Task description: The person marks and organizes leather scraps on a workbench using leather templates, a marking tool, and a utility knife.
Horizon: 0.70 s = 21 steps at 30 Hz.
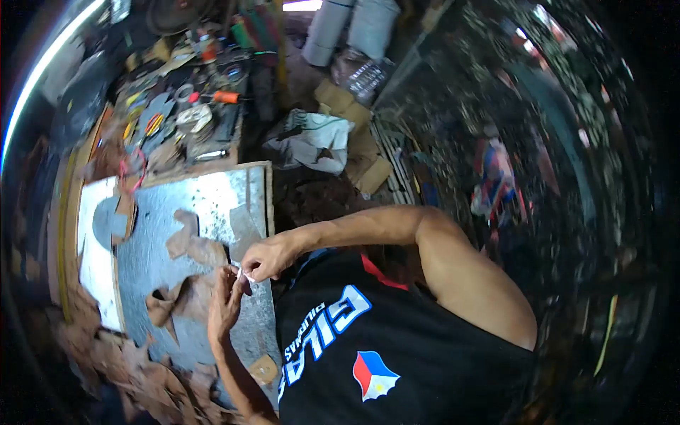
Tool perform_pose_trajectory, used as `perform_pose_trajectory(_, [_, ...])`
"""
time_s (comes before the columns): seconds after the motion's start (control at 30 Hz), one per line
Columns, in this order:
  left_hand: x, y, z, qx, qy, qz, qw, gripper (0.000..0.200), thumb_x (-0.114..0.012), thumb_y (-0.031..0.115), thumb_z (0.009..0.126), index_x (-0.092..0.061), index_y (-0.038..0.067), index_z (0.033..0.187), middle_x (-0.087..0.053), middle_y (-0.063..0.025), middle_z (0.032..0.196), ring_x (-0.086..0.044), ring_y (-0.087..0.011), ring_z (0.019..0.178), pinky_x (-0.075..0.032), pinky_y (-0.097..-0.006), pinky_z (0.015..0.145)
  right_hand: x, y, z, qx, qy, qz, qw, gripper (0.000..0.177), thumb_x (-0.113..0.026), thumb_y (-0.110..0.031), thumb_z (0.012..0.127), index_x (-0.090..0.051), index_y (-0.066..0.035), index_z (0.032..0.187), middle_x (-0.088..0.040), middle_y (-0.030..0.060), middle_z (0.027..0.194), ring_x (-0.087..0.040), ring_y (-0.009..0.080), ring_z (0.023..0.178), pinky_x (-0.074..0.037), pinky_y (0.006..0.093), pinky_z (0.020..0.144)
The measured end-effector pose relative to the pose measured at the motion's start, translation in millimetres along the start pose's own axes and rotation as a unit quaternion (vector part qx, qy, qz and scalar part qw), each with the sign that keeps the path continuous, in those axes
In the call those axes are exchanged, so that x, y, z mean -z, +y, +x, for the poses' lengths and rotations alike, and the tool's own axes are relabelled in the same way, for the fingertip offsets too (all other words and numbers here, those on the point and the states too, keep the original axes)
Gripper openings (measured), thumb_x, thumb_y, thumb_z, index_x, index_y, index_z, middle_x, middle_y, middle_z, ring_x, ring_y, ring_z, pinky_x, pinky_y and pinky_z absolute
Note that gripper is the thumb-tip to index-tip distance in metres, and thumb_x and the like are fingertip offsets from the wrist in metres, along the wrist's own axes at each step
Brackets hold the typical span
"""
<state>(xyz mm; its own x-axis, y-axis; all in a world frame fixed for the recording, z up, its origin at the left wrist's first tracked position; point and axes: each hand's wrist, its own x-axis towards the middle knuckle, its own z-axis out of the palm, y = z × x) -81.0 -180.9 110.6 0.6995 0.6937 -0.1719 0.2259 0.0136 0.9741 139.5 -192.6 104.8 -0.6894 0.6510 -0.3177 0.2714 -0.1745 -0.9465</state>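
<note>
My right hand (269, 256) comes in over the near edge of the work board, its fingers pinched together. Against its fingertips, my left hand (225, 303) is closed too, thumb and fingers meeting. Between them sits a small white piece (246, 275), too small to name and partly covered by the fingers. Just past the fingertips lies a brown leather-like cutout (193, 242). Beside my left hand rests another brown piece (193, 299), with a curled brown strip (160, 304) at its far end. All of these lie on the grey metal-topped board (149, 262).
A bench (188, 156) crowded with tools, tape and an orange spool (227, 97) adjoins the board. Brown scraps (134, 368) pile along one side. A round grey disc (110, 221) lies at the board's far end. Cardboard (370, 173) and a white sack (322, 138) lie on the floor.
</note>
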Motion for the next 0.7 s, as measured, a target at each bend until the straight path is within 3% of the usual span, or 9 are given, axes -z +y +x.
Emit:
perform_pose_trajectory(0.07, [-6,2,2,0.045,-0.008,-0.063,0.997,0.021,-0.054,0.016,0.100,-0.049,0.003,0.115,-0.052,-0.0018,0.084,-0.048,-0.0098,0.069,-0.042,-0.0247,0.062,-4,-3,-7,0.000,0.038,-0.044,0.998,0.023,-0.055,-0.021,0.086,-0.060,0.001,0.090,-0.059,0.0085,0.072,-0.057,0.0176,0.060,-0.045,0.0336,0.055])
perform_pose_trajectory(0.13, [-7,0,10,0.104,-0.005,-0.101,0.989,0.022,-0.055,0.020,0.099,-0.055,0.003,0.113,-0.052,-0.0001,0.080,-0.047,-0.0079,0.066,-0.040,-0.0227,0.059,-6,2,-11,-0.011,0.064,-0.098,0.993,0.022,-0.055,-0.020,0.085,-0.060,0.000,0.088,-0.059,0.0103,0.072,-0.057,0.0194,0.060,-0.045,0.0353,0.056])
perform_pose_trajectory(0.2, [-7,1,18,0.122,-0.012,-0.099,0.987,0.021,-0.056,0.023,0.099,-0.058,0.003,0.107,-0.051,0.0010,0.076,-0.046,-0.0069,0.065,-0.039,-0.0222,0.058,-10,13,-14,0.091,0.160,-0.172,0.968,0.018,-0.054,-0.018,0.083,-0.059,-0.001,0.083,-0.060,0.0133,0.071,-0.058,0.0219,0.061,-0.044,0.0376,0.057])
perform_pose_trajectory(0.27, [-11,4,23,0.144,-0.013,-0.098,0.985,0.023,-0.057,0.025,0.099,-0.062,0.003,0.102,-0.051,0.0021,0.073,-0.046,-0.0060,0.063,-0.038,-0.0217,0.057,-8,16,-21,0.052,0.136,-0.126,0.981,0.017,-0.054,-0.017,0.083,-0.058,-0.001,0.079,-0.060,0.0135,0.069,-0.058,0.0226,0.062,-0.044,0.0388,0.057])
perform_pose_trajectory(0.33, [-17,8,29,0.087,-0.002,-0.028,0.996,0.026,-0.058,0.029,0.098,-0.062,0.005,0.090,-0.050,0.0036,0.067,-0.045,-0.0060,0.059,-0.037,-0.0225,0.055,-8,16,-27,0.058,0.160,-0.148,0.974,0.021,-0.056,-0.021,0.078,-0.060,0.000,0.078,-0.060,0.0134,0.065,-0.059,0.0237,0.060,-0.044,0.0398,0.055])
perform_pose_trajectory(0.53, [-15,-8,30,0.091,0.004,-0.177,0.980,0.014,-0.063,0.018,0.095,-0.053,0.011,0.089,-0.047,0.0057,0.065,-0.043,-0.0045,0.051,-0.033,-0.0202,0.046,-10,7,-42,0.050,0.146,-0.104,0.983,0.023,-0.058,-0.022,0.080,-0.059,0.001,0.077,-0.060,0.0127,0.065,-0.057,0.0227,0.058,-0.044,0.0377,0.053])
perform_pose_trajectory(0.6, [-13,-13,28,0.135,0.019,-0.225,0.965,0.014,-0.063,0.017,0.095,-0.054,0.010,0.088,-0.048,0.0042,0.064,-0.044,-0.0045,0.051,-0.033,-0.0199,0.045,-12,16,-36,0.070,0.146,-0.131,0.978,0.022,-0.057,-0.022,0.080,-0.059,0.001,0.077,-0.060,0.0123,0.065,-0.057,0.0223,0.058,-0.044,0.0375,0.054])
perform_pose_trajectory(0.7, [-10,-30,22,0.173,0.026,-0.149,0.973,0.015,-0.062,0.019,0.096,-0.054,0.010,0.088,-0.050,0.0027,0.065,-0.046,-0.0060,0.052,-0.034,-0.0216,0.045,-10,25,-30,0.069,0.138,-0.146,0.977,0.022,-0.057,-0.021,0.080,-0.059,0.001,0.077,-0.060,0.0117,0.065,-0.057,0.0218,0.059,-0.044,0.0374,0.055])
